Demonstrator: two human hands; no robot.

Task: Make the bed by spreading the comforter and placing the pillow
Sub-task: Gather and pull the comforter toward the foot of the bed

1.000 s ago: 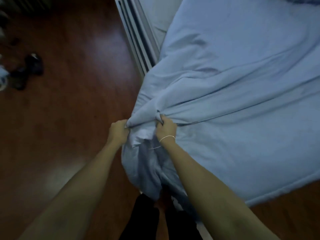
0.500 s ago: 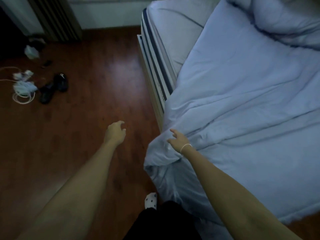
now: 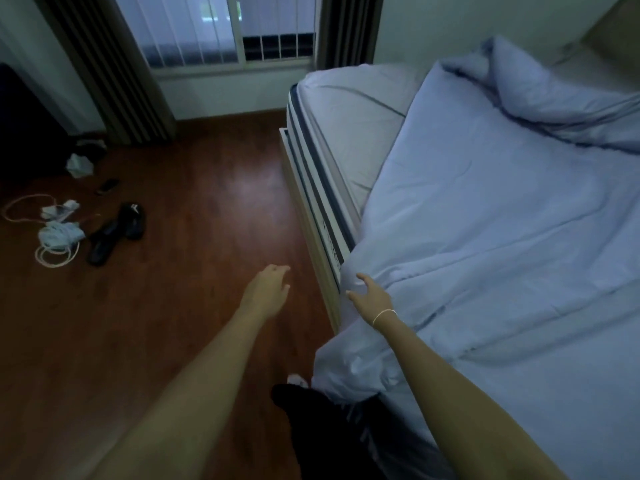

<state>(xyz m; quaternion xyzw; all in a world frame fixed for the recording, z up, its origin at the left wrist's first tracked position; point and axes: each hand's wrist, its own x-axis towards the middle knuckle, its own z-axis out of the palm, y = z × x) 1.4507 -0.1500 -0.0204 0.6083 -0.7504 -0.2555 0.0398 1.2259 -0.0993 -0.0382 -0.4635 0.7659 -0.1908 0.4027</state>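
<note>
One pale blue comforter (image 3: 502, 237) spread over most of the bed, filling the frame from 1 to 5 o'clock; bunched and folded back on itself at 1 o'clock, near corner draped off the mattress (image 3: 346, 133) edge toward the floor at 6 o'clock. Bare grey sheet exposed along the mattress side at 12 o'clock. Right hand (image 3: 372, 296) just left of centre-right, grip open, fingers spread, hovering at the comforter's edge; cannot tell whether touching. Thin white band on that wrist. Left hand (image 3: 268, 289) at centre, grip loose and empty, above the wooden floor (image 3: 173, 306). Dark shoes (image 3: 116, 232) and coiled white cord (image 3: 52, 251) at 9 o'clock. Window (image 3: 225, 26) with curtains (image 3: 114, 64) at 11 o'clock.
</note>
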